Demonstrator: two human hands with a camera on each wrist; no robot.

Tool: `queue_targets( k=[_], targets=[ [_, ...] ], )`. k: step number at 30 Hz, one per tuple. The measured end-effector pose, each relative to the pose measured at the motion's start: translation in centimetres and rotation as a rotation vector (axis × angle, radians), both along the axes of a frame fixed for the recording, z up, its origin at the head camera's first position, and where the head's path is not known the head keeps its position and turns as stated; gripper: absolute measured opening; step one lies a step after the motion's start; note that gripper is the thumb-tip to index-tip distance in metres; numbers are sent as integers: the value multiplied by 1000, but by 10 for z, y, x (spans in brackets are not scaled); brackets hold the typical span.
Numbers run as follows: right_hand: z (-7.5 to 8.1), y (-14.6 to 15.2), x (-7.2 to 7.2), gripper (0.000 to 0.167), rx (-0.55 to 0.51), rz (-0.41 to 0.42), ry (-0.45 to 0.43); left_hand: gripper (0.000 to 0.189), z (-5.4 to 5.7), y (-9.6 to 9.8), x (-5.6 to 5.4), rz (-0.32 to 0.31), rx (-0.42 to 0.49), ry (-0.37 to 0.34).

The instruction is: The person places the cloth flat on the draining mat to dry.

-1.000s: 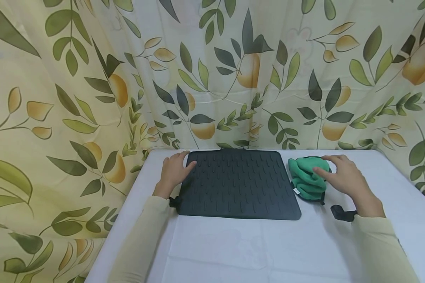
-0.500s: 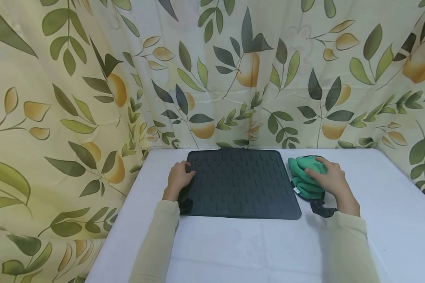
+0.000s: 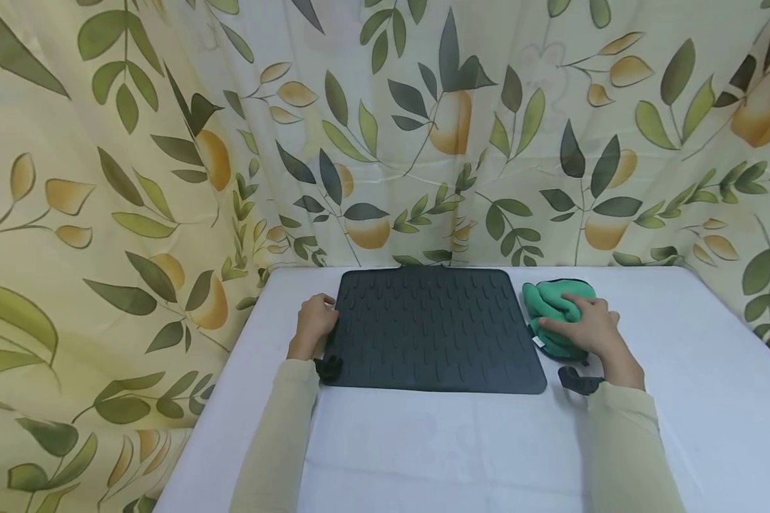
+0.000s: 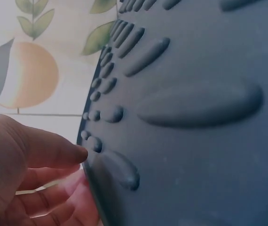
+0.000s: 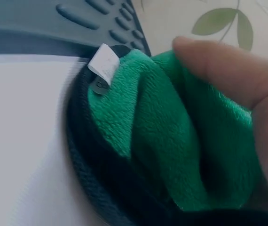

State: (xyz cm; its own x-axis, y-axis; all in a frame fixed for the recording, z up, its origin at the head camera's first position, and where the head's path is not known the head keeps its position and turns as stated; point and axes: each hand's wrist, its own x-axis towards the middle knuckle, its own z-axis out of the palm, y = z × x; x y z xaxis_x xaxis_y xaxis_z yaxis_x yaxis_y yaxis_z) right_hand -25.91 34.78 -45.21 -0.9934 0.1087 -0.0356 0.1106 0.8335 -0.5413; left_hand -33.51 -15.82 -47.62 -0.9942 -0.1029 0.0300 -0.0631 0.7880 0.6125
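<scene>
A dark grey mat [image 3: 433, 331] with raised ridges lies flat on the white table, a small tab at its far edge. My left hand [image 3: 313, 324] pinches its left edge; in the left wrist view the thumb [image 4: 63, 148] is at the rim and the other fingers are curled below it. Right of the mat lies a bunched green plush cloth [image 3: 548, 299] with dark edging and a white tag [image 5: 104, 61]. My right hand [image 3: 595, 331] grips this cloth from the right, thumb and fingers spread over its folds. Some fingertips are hidden in the left wrist view.
The white-covered table [image 3: 411, 456] extends in front of the mat and to both sides. A leaf-and-fruit curtain [image 3: 385, 142] hangs behind the table and along its left. Black wrist mounts [image 3: 577, 381] stick out inward from the sleeves.
My right hand has come left and down onto the cloth, pressing its folds. My left hand has moved from above the mat's left corner down to its left edge, fingers curling in.
</scene>
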Motion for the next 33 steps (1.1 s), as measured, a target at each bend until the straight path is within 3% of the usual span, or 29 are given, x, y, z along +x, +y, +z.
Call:
queue_targets(
  k=[9,17,33],
  targets=[
    [-4,-2,-3,76,4,-29,-5,32,-4,-4,-3,-16,9,-3],
    [-3,-4,-2,57,28,-100,74,31,-4,-2,-4,-34,-12,22],
    [-1,-5,-4,45,13,-155,169,30,-4,-3,-1,-8,-16,26]
  ],
)
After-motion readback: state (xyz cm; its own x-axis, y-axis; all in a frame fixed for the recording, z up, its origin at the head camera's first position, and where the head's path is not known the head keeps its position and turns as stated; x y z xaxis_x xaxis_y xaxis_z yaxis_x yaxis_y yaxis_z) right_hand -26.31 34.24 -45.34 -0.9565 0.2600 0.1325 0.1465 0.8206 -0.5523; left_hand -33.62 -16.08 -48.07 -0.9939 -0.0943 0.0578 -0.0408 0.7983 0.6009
